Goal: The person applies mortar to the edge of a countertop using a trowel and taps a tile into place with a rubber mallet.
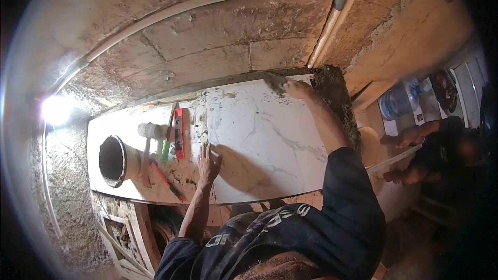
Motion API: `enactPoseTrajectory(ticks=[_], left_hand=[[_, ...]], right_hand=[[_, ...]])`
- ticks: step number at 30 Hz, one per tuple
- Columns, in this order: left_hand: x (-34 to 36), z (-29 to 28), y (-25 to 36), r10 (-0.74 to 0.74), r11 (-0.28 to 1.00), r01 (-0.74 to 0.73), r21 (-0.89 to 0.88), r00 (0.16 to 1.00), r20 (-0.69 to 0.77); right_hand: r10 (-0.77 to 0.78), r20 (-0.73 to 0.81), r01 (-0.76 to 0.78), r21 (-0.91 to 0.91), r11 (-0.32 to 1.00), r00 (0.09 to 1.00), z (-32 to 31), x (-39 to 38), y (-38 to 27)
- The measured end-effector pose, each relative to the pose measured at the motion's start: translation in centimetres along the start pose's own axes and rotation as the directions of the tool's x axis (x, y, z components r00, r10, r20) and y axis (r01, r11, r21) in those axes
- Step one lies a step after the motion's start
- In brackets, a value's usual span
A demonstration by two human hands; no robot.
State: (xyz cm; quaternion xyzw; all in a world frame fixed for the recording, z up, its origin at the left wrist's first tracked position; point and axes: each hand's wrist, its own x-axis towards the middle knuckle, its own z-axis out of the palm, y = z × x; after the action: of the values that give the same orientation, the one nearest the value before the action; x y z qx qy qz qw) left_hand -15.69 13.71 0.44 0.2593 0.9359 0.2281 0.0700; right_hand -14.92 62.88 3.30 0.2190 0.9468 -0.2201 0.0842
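Observation:
A white, grey-veined tile (254,129) covers the right part of the counter, smeared with mortar. My left hand (209,165) rests near the tile's left edge, its fingers stretched out and holding nothing. At the far right edge, against the wall, my right hand (297,88) is closed beside a dark grey patch (275,81). Whether that patch is a tool blade, a rag or wet mortar is unclear. Left of my left hand lie a red spirit level (179,134), a green-handled tool (165,151), a mallet (149,130) and an orange-handled tool (167,182).
A round bucket (124,161) stands at the counter's left. Rough dark mortar (334,93) borders the tile on the right. Pale pipes (207,1) run along the wall, near a bright lamp (57,110). Another person's hands (407,137) and a blue water jug (396,105) are at right.

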Motion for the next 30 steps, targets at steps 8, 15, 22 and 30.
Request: enactPoseTrajectory(ticks=[8,15,22,30], left_hand=[[-3.6,-2.0,-0.9,-0.075,0.997,0.079,-0.015,0.978,0.192],[-4.1,-1.1,-2.9,-0.118,0.955,0.163,-0.247,0.975,0.189],[-3.0,-1.5,-1.3,-0.132,0.969,0.167,-0.180,0.973,0.190],[-1.1,-2.1,1.4,-0.180,0.925,0.263,-0.275,0.939,0.295]], right_hand=[[0.301,0.003,-0.298,0.142,0.944,0.954,-6.4,-7.2,2.6],[-0.026,0.030,0.029,-0.108,0.994,0.999,-1.8,-5.9,-3.3],[-0.294,-0.044,0.264,-0.329,0.907,0.955,-0.9,0.0,6.8],[0.225,-0.116,-0.231,-0.041,0.972,0.967,-5.7,-3.5,15.7]])
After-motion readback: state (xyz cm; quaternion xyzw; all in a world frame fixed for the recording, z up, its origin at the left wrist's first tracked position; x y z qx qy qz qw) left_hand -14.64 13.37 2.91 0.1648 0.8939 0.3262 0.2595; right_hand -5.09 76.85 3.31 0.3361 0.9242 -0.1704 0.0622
